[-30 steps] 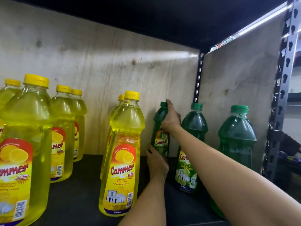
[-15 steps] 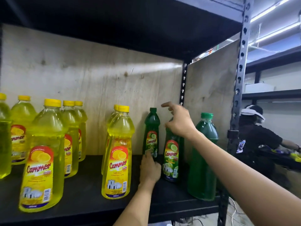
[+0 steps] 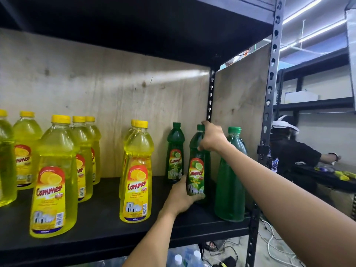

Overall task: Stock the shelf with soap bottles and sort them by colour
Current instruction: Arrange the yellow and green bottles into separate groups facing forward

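Black shelf [image 3: 107, 224], plywood back, steel post [image 3: 269, 105] at its right edge; yellow bottles [image 3: 54, 176] stand left, green bottles [image 3: 174, 153] right, with bare board between the groups. Left hand [image 3: 180, 197] grips the base of a lime bottle [image 3: 197, 170], right hand [image 3: 212, 138] its neck.

Yellow bottles [image 3: 136, 174], green bottles [image 3: 230, 178], black shelf [image 3: 107, 224]

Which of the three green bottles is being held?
The middle green bottle: the left hand grips its base, the right hand its neck. The rear green bottle and the unlabelled right one stand untouched.
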### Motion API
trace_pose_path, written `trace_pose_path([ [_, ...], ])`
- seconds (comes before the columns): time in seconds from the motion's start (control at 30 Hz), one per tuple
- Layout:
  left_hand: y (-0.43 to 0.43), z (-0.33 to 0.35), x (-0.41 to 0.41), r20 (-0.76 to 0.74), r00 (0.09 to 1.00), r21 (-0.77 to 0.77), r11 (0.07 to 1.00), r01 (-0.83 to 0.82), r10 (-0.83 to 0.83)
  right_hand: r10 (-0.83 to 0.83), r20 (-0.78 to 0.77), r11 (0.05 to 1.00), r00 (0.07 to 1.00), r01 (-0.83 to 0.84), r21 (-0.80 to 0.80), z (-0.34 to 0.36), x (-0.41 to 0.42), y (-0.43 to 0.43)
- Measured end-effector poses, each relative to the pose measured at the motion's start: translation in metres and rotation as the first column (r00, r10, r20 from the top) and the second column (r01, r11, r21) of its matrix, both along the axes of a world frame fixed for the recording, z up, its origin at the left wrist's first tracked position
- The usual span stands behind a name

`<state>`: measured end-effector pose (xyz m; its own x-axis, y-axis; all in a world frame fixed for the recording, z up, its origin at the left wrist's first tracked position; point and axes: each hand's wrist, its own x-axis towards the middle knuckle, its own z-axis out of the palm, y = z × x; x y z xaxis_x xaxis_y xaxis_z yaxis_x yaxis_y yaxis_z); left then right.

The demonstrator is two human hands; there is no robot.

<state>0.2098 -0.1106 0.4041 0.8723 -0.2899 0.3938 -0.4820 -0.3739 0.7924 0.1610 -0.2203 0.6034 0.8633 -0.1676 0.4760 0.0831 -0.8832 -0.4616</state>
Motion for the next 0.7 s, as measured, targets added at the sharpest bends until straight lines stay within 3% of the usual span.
trace_pose_path([
  [0.17,-0.002,0.001,0.000,0.013,0.998,-0.015,0.998,-0.053,0.053,0.030,0.017,0.997,0.999,-0.031,0.072,-0.001,0.004,-0.001],
  [0.37,-0.003,0.005,0.001,0.045,0.977,-0.036,0.977,-0.209,0.211,0.116,0.002,0.993,0.993,-0.116,0.029,-0.016,0.016,0.005],
  [0.7,-0.007,0.007,0.015,0.007,0.926,-0.028,0.926,-0.378,0.378,0.167,0.109,0.977,0.980,-0.179,0.117,-0.031,0.044,0.006],
])
